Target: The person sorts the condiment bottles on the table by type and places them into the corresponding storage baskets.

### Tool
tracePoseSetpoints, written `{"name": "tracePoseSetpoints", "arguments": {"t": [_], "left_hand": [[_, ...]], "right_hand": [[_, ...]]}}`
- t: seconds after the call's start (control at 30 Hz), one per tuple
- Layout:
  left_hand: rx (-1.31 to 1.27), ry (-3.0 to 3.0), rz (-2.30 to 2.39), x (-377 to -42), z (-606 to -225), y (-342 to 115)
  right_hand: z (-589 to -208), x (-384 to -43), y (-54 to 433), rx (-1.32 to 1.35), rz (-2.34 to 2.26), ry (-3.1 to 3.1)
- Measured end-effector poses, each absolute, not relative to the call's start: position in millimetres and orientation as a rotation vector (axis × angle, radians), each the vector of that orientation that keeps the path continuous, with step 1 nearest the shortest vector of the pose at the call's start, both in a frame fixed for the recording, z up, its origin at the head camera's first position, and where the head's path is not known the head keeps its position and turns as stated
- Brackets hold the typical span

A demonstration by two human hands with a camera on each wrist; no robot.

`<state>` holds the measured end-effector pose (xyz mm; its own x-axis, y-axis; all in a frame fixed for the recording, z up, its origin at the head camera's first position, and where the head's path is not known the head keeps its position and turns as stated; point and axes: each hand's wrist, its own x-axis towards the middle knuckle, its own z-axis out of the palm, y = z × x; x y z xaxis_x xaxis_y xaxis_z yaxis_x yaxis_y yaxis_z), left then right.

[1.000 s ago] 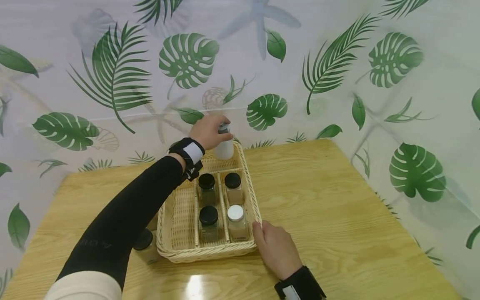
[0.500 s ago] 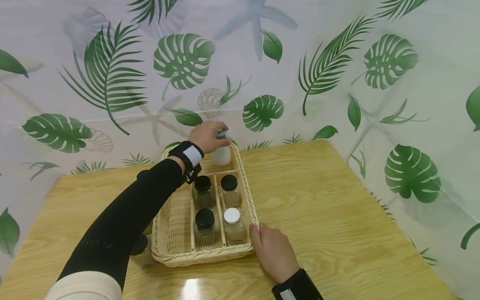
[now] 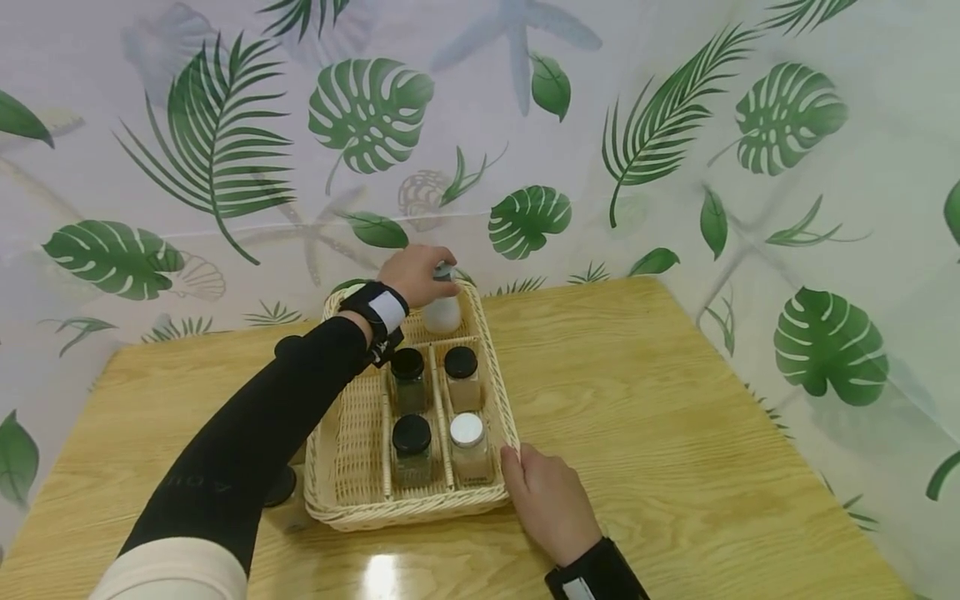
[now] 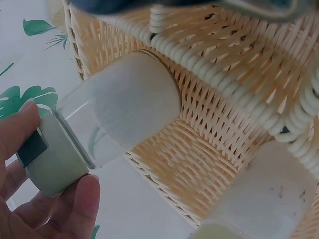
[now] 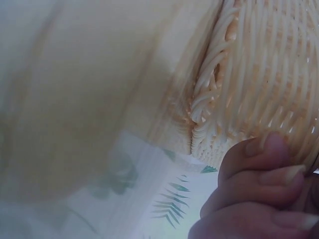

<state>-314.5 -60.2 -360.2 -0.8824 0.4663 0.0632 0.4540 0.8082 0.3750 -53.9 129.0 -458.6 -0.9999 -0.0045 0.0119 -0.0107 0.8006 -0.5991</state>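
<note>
My left hand [image 3: 416, 275] pinches the grey-green lid [image 4: 55, 159] of a clear glass seasoning jar [image 3: 442, 317] holding white powder. The jar's base sits low in the back compartment of a wicker basket [image 3: 405, 510]. Close up in the left wrist view, the jar [image 4: 129, 104] leans across the wicker wall, and a second pale-lidded jar [image 4: 269, 199] shows at the lower right. My right hand [image 3: 551, 504] grips the basket's right rim near the front corner. In the right wrist view its fingers [image 5: 259, 184] curl against the woven side.
Dividers split the basket. Black-lidded jars [image 3: 412, 450] stand in the middle section; a black-lidded jar [image 3: 462, 377] and a white-lidded one [image 3: 468, 446] fill the right. Outside, on the wooden table [image 3: 675, 433], a black-lidded jar [image 3: 281, 492] is partly behind the left sleeve.
My left hand has lowered the white-powder jar a little, down into the basket's back compartment. The right hand keeps its grip on the rim.
</note>
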Motion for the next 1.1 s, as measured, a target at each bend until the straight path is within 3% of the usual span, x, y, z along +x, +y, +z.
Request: {"name": "tracePoseSetpoints", "arguments": {"t": [1.1], "left_hand": [[0.803,2.890,0.512,-314,-370,-63]], "right_hand": [[-458,-51,130,0.006,0.958,-2.961]]}}
